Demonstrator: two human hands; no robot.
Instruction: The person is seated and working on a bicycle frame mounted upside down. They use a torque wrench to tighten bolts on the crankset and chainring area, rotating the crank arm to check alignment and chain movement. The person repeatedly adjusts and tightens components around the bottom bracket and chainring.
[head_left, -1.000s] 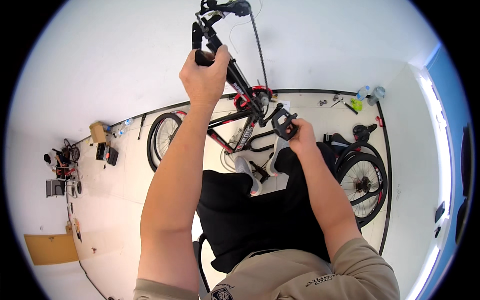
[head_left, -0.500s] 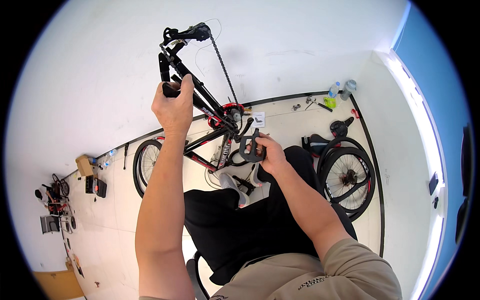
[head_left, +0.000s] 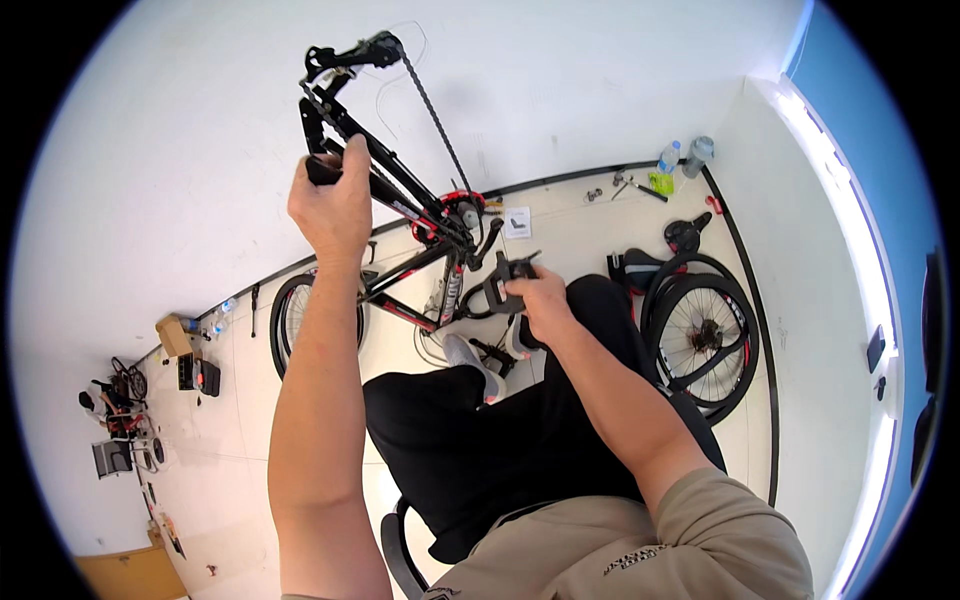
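Observation:
A black and red bicycle frame [head_left: 405, 265] stands tilted before me, its rear end raised. My left hand [head_left: 335, 205] is wrapped round a black tube at the rear of the frame. From the rear derailleur [head_left: 350, 60] at the top, the chain [head_left: 435, 120] runs down to the red-edged chainring [head_left: 462, 215]. My right hand [head_left: 545, 300] grips a black bicycle pedal [head_left: 497, 285], which is apart from the crank arm [head_left: 487, 243] just above it. My fingers hide part of the pedal.
Loose wheels [head_left: 703, 340] lie at the right beside a black saddle [head_left: 635, 270]. Along the wall are a leaflet [head_left: 517, 222], tools [head_left: 645, 190] and bottles [head_left: 669, 157]. A cardboard box [head_left: 174, 337] is at far left, near a person [head_left: 95, 402] beside another bicycle.
The bicycle's raised rear end has shifted slightly left and up with my left hand. The pedal has turned in my right hand and now shows more edge-on.

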